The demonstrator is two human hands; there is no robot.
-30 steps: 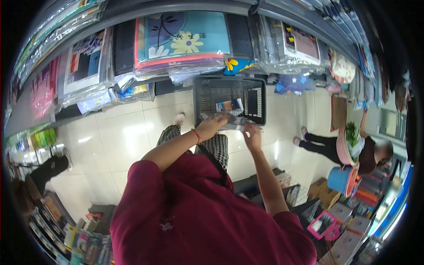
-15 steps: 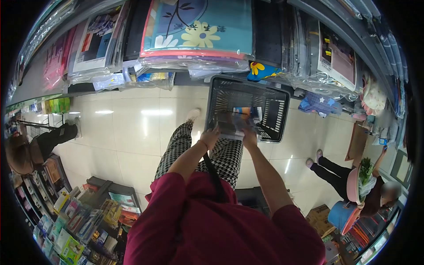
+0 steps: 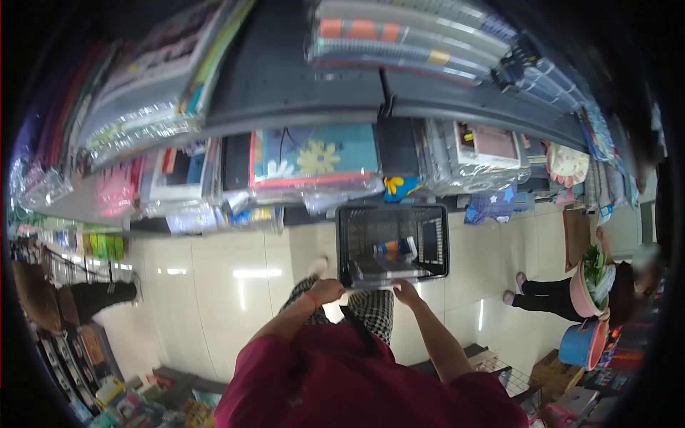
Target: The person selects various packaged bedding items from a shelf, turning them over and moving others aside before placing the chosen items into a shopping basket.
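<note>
A dark, flat package in clear plastic [image 3: 385,271] lies across the near part of a black shopping basket [image 3: 341,239]. My left hand [image 3: 327,291] is closed at the package's near left edge. My right hand [image 3: 408,294] pinches near its right edge; a pale strip shows between the two hands. Motion blur softens the fingertips. Deeper in the basket lies a small orange, dark and white packet [image 3: 396,249], apart from both hands.
Shelves of plastic-wrapped textiles rise in front, including a teal flowered pack [image 3: 314,157]. A person holding a pink basin [image 3: 586,289] with greens stands at right, near a blue bucket [image 3: 579,344]. Another person's dark trouser leg [image 3: 103,299] shows at left.
My view has tilted up, so more upper shelf shows and the basket sits lower in view. The package appears lower in the basket, and my hands are nearer its close rim.
</note>
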